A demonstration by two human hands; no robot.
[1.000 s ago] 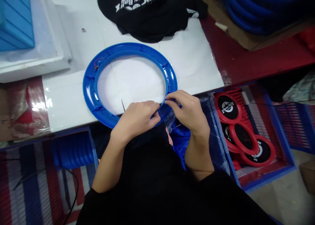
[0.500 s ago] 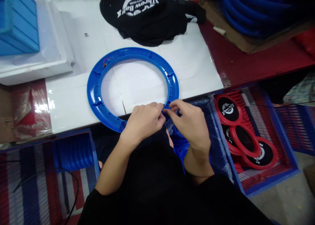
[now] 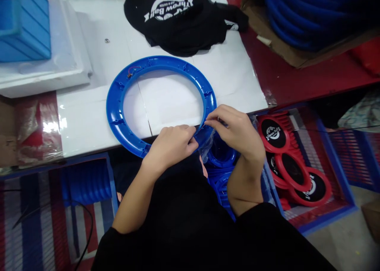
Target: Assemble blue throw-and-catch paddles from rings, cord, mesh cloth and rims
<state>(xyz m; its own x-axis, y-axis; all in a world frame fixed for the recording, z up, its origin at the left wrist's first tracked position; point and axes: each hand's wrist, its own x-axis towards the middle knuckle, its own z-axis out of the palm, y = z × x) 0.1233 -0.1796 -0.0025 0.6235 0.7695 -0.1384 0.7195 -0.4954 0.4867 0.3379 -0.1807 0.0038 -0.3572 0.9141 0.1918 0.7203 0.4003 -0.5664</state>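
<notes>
A blue plastic ring with small ribs and posts inside its channel lies at the table's front edge, its near side overhanging. My left hand is closed on the near right part of the ring, covering that stretch. Just right of it, my right hand pinches a thin strand between thumb and forefinger, by the ring's right side; the strand is too fine to identify. A small part with a red wire sits in the ring's far left channel.
A black printed cloth lies behind the ring. At left, a blue bin stands on white foam. Blue rings lie below my right hand, with a crate of red discs farther right. A cardboard box holds blue rings.
My right hand has drawn up and to the right, away from my left hand, with the thin strand now showing. My left hand stays on the ring.
</notes>
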